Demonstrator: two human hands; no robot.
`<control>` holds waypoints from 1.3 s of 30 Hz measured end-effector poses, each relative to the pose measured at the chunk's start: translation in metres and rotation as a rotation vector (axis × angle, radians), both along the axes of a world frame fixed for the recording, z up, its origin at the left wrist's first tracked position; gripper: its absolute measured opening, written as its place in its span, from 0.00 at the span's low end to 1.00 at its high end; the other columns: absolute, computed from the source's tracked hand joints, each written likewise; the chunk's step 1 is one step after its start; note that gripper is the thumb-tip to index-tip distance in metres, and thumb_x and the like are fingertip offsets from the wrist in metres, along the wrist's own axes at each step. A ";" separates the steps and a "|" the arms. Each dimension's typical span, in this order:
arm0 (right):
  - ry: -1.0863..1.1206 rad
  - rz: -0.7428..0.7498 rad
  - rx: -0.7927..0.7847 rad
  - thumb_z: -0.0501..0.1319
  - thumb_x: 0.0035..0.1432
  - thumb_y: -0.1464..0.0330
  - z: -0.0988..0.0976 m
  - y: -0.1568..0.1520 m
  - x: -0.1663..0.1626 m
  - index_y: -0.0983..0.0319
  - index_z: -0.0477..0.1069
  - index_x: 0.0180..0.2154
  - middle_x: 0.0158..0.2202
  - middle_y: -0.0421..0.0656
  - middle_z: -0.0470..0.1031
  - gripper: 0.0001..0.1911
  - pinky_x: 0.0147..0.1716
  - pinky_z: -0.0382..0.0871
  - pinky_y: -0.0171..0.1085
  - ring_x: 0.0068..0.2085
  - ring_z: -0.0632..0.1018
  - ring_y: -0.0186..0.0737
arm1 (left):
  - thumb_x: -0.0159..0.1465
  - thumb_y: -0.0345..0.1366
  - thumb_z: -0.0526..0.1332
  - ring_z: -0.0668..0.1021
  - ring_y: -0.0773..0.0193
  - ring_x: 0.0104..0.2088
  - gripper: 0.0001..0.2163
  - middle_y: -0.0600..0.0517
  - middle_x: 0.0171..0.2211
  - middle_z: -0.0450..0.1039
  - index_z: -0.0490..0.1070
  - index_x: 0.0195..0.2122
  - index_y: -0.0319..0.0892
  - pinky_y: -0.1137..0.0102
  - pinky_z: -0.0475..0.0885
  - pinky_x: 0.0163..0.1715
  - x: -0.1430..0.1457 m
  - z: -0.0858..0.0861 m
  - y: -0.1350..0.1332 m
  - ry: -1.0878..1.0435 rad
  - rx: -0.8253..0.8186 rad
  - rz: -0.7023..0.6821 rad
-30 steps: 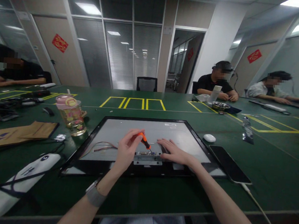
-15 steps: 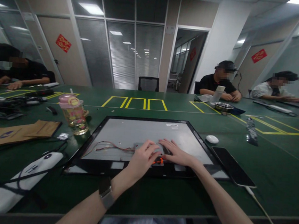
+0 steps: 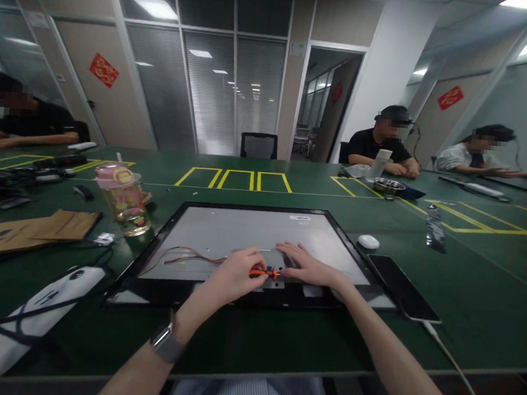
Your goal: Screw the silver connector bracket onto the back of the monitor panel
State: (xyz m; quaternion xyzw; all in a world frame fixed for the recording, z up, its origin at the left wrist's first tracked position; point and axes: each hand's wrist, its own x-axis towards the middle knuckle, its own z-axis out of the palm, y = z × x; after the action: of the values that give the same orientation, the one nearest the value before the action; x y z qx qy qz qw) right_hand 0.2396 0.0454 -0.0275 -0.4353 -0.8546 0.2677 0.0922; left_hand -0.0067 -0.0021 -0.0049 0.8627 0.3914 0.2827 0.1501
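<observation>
A grey display panel (image 3: 187, 224) with a black frame lies on the table before me. My left hand (image 3: 238, 272) has its fingers closed around a small orange-and-black screwdriver (image 3: 259, 273), which lies almost level with its front end toward my right hand. My right hand (image 3: 306, 266) rests on the panel with fingers stretched out, its thumb close to the screwdriver's end. Between the hands part of a small board shows, mostly covered by my fingers. Thin wires (image 3: 185, 251) run leftward from there across the panel.
Left of the panel are a pink-lidded drink cup (image 3: 122, 200), a brown paper bag (image 3: 24, 235) and a white power strip (image 3: 31, 321) with black cables. At right lie a phone (image 3: 403, 288) on a charging cable and a white earbud case (image 3: 368, 242). People sit across the table.
My left hand has lifted the orange screwdriver off the panel and shifted slightly left. My right hand has hardly moved. The whole view has shifted a little.
</observation>
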 end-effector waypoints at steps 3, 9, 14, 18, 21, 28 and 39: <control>0.001 -0.003 -0.008 0.57 0.62 0.49 0.001 0.000 0.000 0.57 0.54 0.68 0.72 0.48 0.51 0.38 0.69 0.32 0.56 0.72 0.48 0.52 | 0.59 0.33 0.65 0.77 0.64 0.31 0.04 0.52 0.33 0.74 0.76 0.36 0.43 0.70 0.72 0.34 -0.003 0.004 0.005 -0.197 -0.010 0.030; -0.020 0.000 -0.018 0.55 0.63 0.50 0.009 -0.004 -0.002 0.60 0.53 0.68 0.72 0.49 0.50 0.38 0.69 0.31 0.55 0.72 0.47 0.54 | 0.50 0.35 0.72 0.80 0.62 0.29 0.11 0.53 0.29 0.76 0.74 0.33 0.41 0.69 0.75 0.31 -0.009 0.008 0.015 -0.683 -0.162 0.367; -0.023 0.013 -0.008 0.54 0.63 0.49 0.010 -0.005 -0.002 0.60 0.52 0.68 0.72 0.50 0.50 0.39 0.69 0.32 0.56 0.72 0.48 0.53 | 0.48 0.36 0.73 0.82 0.59 0.38 0.19 0.47 0.36 0.80 0.74 0.40 0.38 0.62 0.77 0.43 -0.013 0.009 0.019 -1.000 -0.301 0.402; -0.048 0.013 0.052 0.60 0.58 0.46 0.005 -0.005 -0.003 0.63 0.51 0.69 0.71 0.54 0.50 0.46 0.68 0.33 0.59 0.72 0.49 0.57 | 0.49 0.39 0.73 0.82 0.56 0.43 0.23 0.45 0.39 0.80 0.73 0.44 0.37 0.56 0.76 0.49 -0.014 0.009 0.022 -1.174 -0.274 0.371; -0.047 -0.002 0.107 0.61 0.58 0.49 0.001 -0.006 -0.006 0.65 0.52 0.68 0.71 0.57 0.52 0.45 0.68 0.34 0.61 0.71 0.51 0.59 | 0.52 0.41 0.72 0.83 0.55 0.41 0.23 0.46 0.43 0.77 0.71 0.46 0.39 0.56 0.81 0.40 -0.013 0.012 0.019 -1.253 -0.281 0.337; -0.038 -0.039 0.164 0.63 0.56 0.53 0.002 -0.011 -0.012 0.67 0.56 0.66 0.69 0.60 0.55 0.43 0.66 0.39 0.65 0.70 0.55 0.62 | 0.56 0.40 0.70 0.83 0.62 0.34 0.18 0.49 0.42 0.77 0.70 0.45 0.41 0.65 0.83 0.32 0.000 0.012 0.004 -1.064 -0.078 0.255; -0.031 -0.069 0.175 0.65 0.55 0.51 0.003 -0.011 -0.014 0.65 0.59 0.65 0.68 0.60 0.57 0.43 0.66 0.41 0.66 0.69 0.57 0.62 | 0.60 0.36 0.68 0.83 0.62 0.37 0.12 0.48 0.42 0.78 0.74 0.44 0.41 0.73 0.82 0.30 0.002 0.004 -0.003 -0.834 0.241 0.184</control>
State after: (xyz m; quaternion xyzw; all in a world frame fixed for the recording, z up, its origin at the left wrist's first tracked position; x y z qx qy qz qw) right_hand 0.2254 0.0341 -0.0242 -0.4590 -0.8606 0.1816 0.1257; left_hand -0.0051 -0.0051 -0.0014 0.6479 0.3370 0.6623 0.1676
